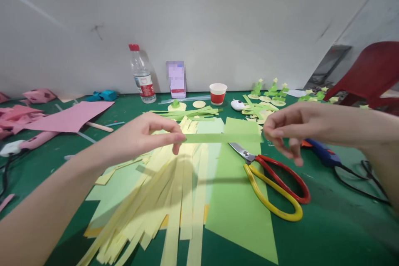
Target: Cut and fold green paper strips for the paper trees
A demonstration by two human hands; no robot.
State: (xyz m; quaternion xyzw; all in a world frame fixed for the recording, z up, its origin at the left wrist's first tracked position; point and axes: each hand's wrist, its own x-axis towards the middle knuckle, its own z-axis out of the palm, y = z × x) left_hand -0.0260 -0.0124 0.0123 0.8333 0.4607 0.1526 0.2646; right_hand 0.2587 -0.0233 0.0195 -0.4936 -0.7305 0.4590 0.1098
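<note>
Across my head view, the largest thing is the green worktop [336, 224]. On it, right of centre, lies a bright green paper sheet [240, 208]; a fan of pale yellow paper strips [177, 187] spreads to its left. Red-and-yellow-handled scissors [248, 156] rest partly over the sheet, handles towards the near right, below my right hand [293, 126]. My left hand [146, 133] reaches in from the other side. Smallest among these is the narrow green paper strip [218, 138], raised above the papers, its shadow falling nearer me.

Its long axis runs left to right, nearly level, between the two hands. The left is the nearer: that grip has the strip's left end pinched between thumb and fingers, and the length extends rightward from there. The strip's right end comes up to my right fingertips; I cannot tell whether that grip grasps it or sits just beside it.
</note>
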